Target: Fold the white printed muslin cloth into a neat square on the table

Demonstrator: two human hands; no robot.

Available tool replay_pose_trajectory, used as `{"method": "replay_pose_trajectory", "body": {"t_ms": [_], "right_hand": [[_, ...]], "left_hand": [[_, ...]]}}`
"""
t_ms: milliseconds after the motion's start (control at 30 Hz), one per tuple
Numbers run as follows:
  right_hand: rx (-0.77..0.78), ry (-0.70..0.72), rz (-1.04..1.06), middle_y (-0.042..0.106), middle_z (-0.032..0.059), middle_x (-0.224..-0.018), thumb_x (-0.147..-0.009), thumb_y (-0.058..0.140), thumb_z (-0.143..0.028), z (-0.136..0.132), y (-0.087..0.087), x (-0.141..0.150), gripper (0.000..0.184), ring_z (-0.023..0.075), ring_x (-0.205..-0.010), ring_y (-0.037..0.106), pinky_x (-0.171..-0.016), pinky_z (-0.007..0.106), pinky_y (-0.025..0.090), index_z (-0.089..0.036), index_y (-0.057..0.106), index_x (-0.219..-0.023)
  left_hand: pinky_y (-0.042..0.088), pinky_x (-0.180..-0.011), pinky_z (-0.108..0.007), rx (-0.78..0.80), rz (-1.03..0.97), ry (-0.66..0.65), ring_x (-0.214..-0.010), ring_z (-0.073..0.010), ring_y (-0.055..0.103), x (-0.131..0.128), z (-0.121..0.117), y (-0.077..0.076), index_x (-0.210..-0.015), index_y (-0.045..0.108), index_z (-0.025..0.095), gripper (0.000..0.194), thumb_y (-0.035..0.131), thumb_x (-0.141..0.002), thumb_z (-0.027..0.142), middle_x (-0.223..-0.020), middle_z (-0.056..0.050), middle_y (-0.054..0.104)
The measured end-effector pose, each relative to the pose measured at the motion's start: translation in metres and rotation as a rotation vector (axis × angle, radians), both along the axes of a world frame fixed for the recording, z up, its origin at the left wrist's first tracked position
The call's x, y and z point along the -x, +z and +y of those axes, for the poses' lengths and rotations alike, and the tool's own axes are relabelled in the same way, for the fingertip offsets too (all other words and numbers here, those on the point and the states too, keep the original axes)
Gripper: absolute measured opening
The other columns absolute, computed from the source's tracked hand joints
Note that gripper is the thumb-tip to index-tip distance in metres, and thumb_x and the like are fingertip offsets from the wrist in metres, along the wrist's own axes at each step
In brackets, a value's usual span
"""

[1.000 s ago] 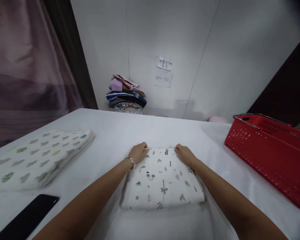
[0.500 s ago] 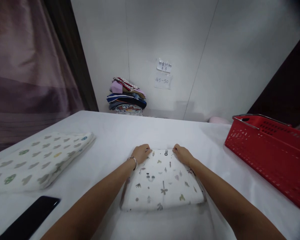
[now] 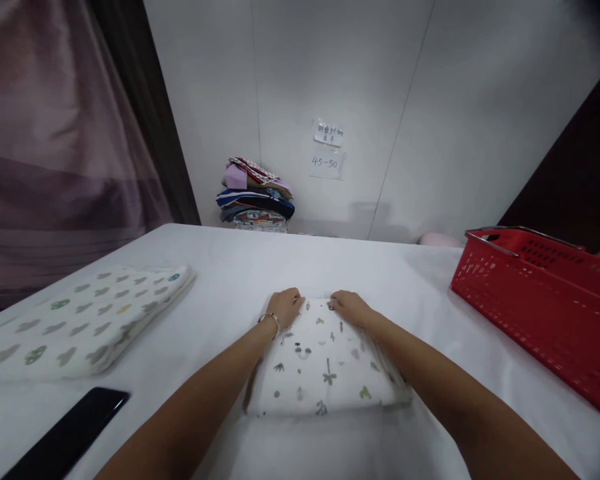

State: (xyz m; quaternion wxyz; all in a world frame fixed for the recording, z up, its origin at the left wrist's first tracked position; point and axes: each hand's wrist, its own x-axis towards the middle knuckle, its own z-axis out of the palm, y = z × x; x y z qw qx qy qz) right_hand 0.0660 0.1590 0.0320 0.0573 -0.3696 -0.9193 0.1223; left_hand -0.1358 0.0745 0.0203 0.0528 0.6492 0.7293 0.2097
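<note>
A folded white cloth (image 3: 320,373) printed with small plants and figures lies flat on the white table in front of me. My left hand (image 3: 286,307), with a bracelet at the wrist, pinches its far left corner. On the far edge, a little way in from the right corner, my right hand (image 3: 349,308) has its fingers closed on the same cloth. Both sets of fingertips are partly hidden by the hands. To the left lies another folded white cloth (image 3: 90,320) with grey cloud shapes, untouched.
A black phone (image 3: 67,433) lies at the near left. The red basket (image 3: 540,313) with metal handles stands at the right. Behind the table's far edge is a stack of folded fabrics (image 3: 255,197), beside paper notes (image 3: 326,163) on the wall.
My right hand has slid left along the cloth's far edge, closer to my left hand. My left hand stays at its corner. The view has shifted slightly.
</note>
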Motion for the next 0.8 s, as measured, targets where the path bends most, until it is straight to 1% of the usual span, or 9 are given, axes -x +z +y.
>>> {"method": "replay_pose_trajectory", "body": {"t_ms": [200, 267, 333, 433, 533, 600, 667, 733, 800], "right_hand": [[-0.011, -0.032, -0.033, 0.063, 0.006, -0.092, -0.091, 0.028, -0.04, 0.01, -0.011, 0.009, 0.035, 0.0164, -0.083, 0.056, -0.069, 0.025, 0.035, -0.019, 0.056, -0.091], [-0.025, -0.042, -0.045, 0.063, 0.0065, -0.09, -0.091, 0.026, -0.041, 0.011, -0.014, 0.01, 0.037, 0.0171, -0.082, 0.056, -0.069, 0.026, 0.035, -0.019, 0.056, -0.091], [-0.04, -0.043, -0.048, 0.063, 0.0069, -0.091, -0.092, 0.024, -0.041, 0.012, -0.016, 0.01, 0.039, 0.0175, -0.083, 0.056, -0.069, 0.027, 0.035, -0.019, 0.056, -0.092], [-0.056, -0.037, -0.047, 0.063, 0.0075, -0.093, -0.092, 0.022, -0.041, 0.01, -0.014, 0.01, 0.041, 0.0177, -0.085, 0.056, -0.072, 0.027, 0.035, -0.019, 0.056, -0.093], [-0.068, -0.042, -0.053, 0.062, 0.0094, -0.097, -0.092, 0.022, -0.04, 0.003, -0.008, 0.011, 0.042, 0.019, -0.09, 0.055, -0.077, 0.03, 0.036, -0.018, 0.058, -0.095], [-0.093, -0.048, -0.043, 0.058, 0.0111, -0.11, -0.092, 0.024, -0.038, -0.006, -0.004, 0.011, 0.04, 0.0204, -0.105, 0.049, -0.087, 0.033, 0.032, -0.018, 0.055, -0.106], [-0.137, -0.013, -0.008, 0.045, 0.011, -0.129, -0.091, 0.027, -0.038, -0.015, -0.003, 0.007, 0.041, 0.021, -0.122, 0.033, -0.098, 0.037, 0.021, -0.019, 0.044, -0.123], [-0.147, 0.036, 0.012, 0.03, 0.0094, -0.141, -0.09, 0.028, -0.043, -0.022, -0.005, -0.001, 0.051, 0.0211, -0.13, 0.018, -0.103, 0.04, 0.011, -0.019, 0.03, -0.134], [-0.096, 0.039, -0.011, 0.023, 0.01, -0.143, -0.087, 0.027, -0.052, -0.022, -0.01, -0.012, 0.061, 0.0228, -0.132, 0.013, -0.104, 0.042, 0.007, -0.017, 0.024, -0.137]], "left_hand": [[0.039, -0.076, -0.032, 0.043, 0.015, 0.033, -0.076, -0.0183, 0.058, -0.002, 0.002, 0.008, -0.075, 0.057, 0.022, 0.022, 0.04, -0.082, 0.033, -0.079, -0.002, 0.065], [0.037, -0.083, -0.034, 0.034, 0.027, 0.031, -0.087, -0.0197, 0.057, -0.008, 0.002, 0.012, -0.082, 0.059, 0.022, 0.02, 0.041, -0.082, 0.03, -0.088, -0.003, 0.066], [0.029, -0.095, -0.038, -0.018, 0.065, -0.06, -0.106, -0.0208, 0.05, -0.016, 0.0, 0.012, -0.098, 0.058, 0.023, 0.024, 0.041, -0.082, 0.031, -0.109, -0.004, 0.061], [0.014, -0.104, -0.043, -0.011, 0.127, -0.245, -0.124, -0.0218, 0.034, -0.027, -0.005, 0.005, -0.121, 0.045, 0.025, 0.041, 0.038, -0.085, 0.042, -0.132, -0.004, 0.044], [0.011, -0.105, -0.045, 0.096, 0.137, -0.252, -0.128, -0.0229, 0.028, -0.031, -0.008, -0.008, -0.13, 0.036, 0.024, 0.051, 0.03, -0.085, 0.049, -0.137, -0.006, 0.037], [0.01, -0.105, -0.045, 0.1, 0.14, -0.247, -0.127, -0.0224, 0.028, -0.029, -0.007, -0.014, -0.131, 0.035, 0.024, 0.053, 0.028, -0.086, 0.05, -0.137, -0.006, 0.038], [0.01, -0.105, -0.045, 0.081, 0.14, -0.257, -0.125, -0.0218, 0.031, -0.026, -0.005, -0.017, -0.13, 0.035, 0.024, 0.053, 0.028, -0.086, 0.051, -0.135, -0.006, 0.041], [0.01, -0.105, -0.045, 0.07, 0.136, -0.256, -0.124, -0.0216, 0.033, -0.025, -0.003, -0.018, -0.13, 0.036, 0.023, 0.054, 0.026, -0.086, 0.053, -0.133, -0.006, 0.043], [0.01, -0.105, -0.044, 0.071, 0.132, -0.243, -0.123, -0.0216, 0.034, -0.026, -0.002, -0.018, -0.129, 0.037, 0.023, 0.054, 0.026, -0.086, 0.054, -0.132, -0.007, 0.043]]}}
